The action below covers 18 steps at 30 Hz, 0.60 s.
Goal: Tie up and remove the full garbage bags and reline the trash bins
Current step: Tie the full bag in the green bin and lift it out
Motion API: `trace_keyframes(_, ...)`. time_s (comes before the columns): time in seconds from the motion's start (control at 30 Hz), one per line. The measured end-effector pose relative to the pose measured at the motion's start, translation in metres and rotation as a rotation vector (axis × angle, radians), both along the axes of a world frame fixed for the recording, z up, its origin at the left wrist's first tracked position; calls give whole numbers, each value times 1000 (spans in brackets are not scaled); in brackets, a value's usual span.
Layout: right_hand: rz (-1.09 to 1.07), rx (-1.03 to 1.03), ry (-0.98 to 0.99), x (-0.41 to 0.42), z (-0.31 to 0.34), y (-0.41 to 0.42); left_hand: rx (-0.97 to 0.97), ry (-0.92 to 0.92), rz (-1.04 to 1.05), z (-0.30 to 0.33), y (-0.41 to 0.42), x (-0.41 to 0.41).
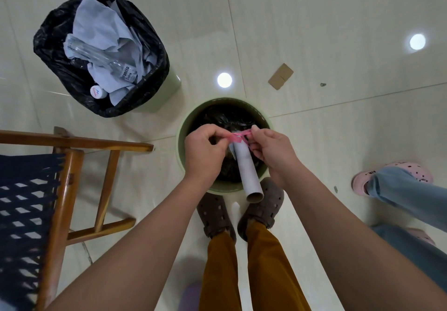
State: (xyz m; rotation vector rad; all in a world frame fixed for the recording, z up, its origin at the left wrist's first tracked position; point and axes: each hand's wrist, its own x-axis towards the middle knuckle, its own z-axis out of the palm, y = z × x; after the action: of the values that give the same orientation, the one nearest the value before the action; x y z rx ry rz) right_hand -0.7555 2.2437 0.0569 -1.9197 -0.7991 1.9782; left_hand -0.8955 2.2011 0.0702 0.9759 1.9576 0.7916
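Note:
A round green bin [182, 139] stands on the floor just in front of my feet, with a black garbage bag [217, 117] inside it. A grey cardboard tube [249, 173] sticks up out of the bag. Over the bin, my left hand [205, 148] and my right hand [273, 151] each pinch an end of a pink drawstring [238, 136] stretched between them. At the upper left a second green bin [169, 88] is lined with a black bag [48, 44] full of crumpled paper [101, 20] and bottles.
A wooden chair [67, 160] with a dark woven seat stands at the left. Another person's legs in jeans and pink clogs [396, 177] are at the right. A piece of cardboard [280, 76] lies on the tiled floor beyond the round bin.

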Motion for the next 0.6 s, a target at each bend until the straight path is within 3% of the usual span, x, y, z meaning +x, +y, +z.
trace_keyframes(0.17,-376,-127,-194,27,-7,12,-215,-56,387,-16,-16,-20)
trace_keyframes(0.23,-463,-196,-254,37,-10,9,-330,-50,441,-27,-25,-29)
trace_keyframes(0.33,-548,-187,-135,37,-14,-1,-474,-67,359,-40,-29,-30)
trace_keyframes(0.5,-566,-106,174,28,-9,-8,-553,12,-36,-34,-24,-23)
trace_keyframes(0.6,-536,-72,252,22,-5,-8,-458,55,-113,-20,-14,-16)
